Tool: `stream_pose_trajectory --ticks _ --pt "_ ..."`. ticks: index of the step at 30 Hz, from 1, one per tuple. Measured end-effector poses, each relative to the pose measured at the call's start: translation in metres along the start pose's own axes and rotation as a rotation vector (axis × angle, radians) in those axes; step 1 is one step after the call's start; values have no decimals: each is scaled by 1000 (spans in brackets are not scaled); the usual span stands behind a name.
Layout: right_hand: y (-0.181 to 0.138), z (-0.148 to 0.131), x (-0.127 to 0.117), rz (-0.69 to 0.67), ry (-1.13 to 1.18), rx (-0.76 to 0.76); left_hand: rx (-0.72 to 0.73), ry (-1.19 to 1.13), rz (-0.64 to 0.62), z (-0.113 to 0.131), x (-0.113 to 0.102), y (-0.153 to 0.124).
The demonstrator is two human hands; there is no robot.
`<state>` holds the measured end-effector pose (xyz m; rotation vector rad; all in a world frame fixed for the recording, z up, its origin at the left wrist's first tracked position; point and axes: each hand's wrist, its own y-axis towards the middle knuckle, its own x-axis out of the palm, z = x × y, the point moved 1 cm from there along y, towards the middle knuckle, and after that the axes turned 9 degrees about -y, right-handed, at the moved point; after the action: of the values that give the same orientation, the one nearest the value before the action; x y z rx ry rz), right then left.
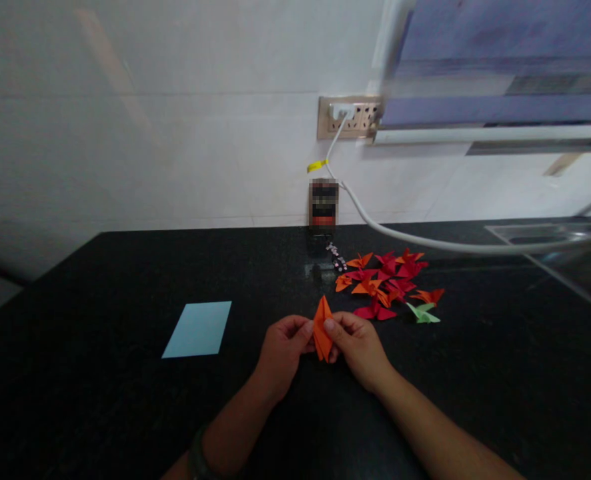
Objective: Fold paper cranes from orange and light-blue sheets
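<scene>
A folded piece of orange origami paper (322, 328) is held upright just above the dark countertop, its pointed tip toward the wall and its lower end split into narrow points. My left hand (288, 347) pinches its left edge between thumb and fingers. On the other side, my right hand (358, 343) grips it with the thumb pressed on its front face. Beyond my right hand lies a pile of folded paper cranes (388, 277) in red and orange. One pale green crane (424, 313) sits at the pile's near right edge.
Light blue square paper (199, 329) lies flat to the left on the black countertop (100, 393). A phone-like object (323, 205), its face pixelated, leans against the wall. From a wall socket (350, 118), a white cable (400, 235) runs right, toward a sink edge (550, 260).
</scene>
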<state>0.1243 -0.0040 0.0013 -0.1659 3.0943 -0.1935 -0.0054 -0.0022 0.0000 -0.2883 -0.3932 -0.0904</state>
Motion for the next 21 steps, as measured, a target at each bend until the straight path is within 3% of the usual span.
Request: stream_pose_trajectory --ticks 4,13,21 --pt "1 2 0 -27 -43 19 37 152 22 2 -1 0" --pt "1 3 -1 -86 9 39 -32 49 -91 -3 -4 3" --pt "3 5 -1 -43 -24 36 229 484 45 1 -4 0"
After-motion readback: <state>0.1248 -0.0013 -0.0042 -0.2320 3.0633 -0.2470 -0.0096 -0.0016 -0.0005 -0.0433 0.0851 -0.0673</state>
